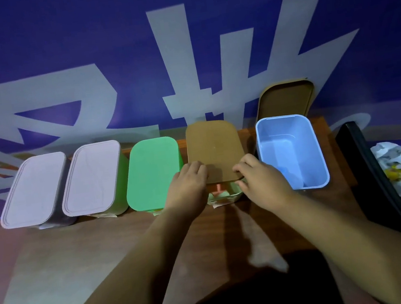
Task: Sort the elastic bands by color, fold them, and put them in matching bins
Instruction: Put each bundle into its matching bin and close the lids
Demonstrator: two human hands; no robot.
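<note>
Bin fourth from the left (225, 195) lies just beyond left hand (188, 186) and right hand (261, 179), which grip the near corners of its brown lid (213, 147), equally close; the lid's long axis runs away from the person; something pinkish shows inside

Both hands, left (190, 184) and right (261, 179), hold the brown lid (213, 147) over its bin (225, 195).
</note>
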